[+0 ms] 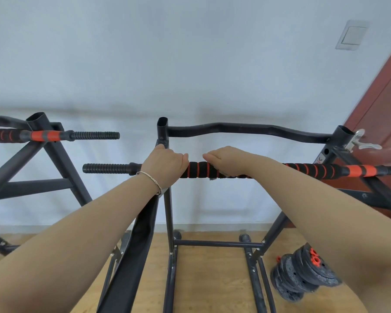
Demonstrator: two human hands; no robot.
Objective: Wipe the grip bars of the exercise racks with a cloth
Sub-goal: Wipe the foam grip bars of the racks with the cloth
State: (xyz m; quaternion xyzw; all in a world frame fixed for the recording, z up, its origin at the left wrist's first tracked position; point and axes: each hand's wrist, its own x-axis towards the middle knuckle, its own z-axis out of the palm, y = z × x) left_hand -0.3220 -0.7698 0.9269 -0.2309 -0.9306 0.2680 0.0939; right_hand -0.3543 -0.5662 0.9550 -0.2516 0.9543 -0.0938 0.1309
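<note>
At mid-frame, our left hand (165, 163) grips the striped grip bar (199, 170) bare; our right hand (226, 160) closes around the bar over a barely visible cloth (215, 176). Mid-wipe; next, we'd slide rightward.

Two bare forearms enter from the 7 and 5 o'clock corners and converge toward the centre. Left hand (165, 164): palm down, knuckles up, fingers curled over and closed in a fist-like grip, thumb tip pointing toward 3 o'clock; a thin bracelet (151, 180) circles the wrist. Right hand (227, 160): palm down, fingers folded under and closed, thumb tip pointing toward 9 o'clock, wrist nearly straight with the forearm. The two thumbs face each other, near but apart. The right forearm runs out toward 4 o'clock, the left toward 8 o'clock; both elbows lie outside the view
</note>
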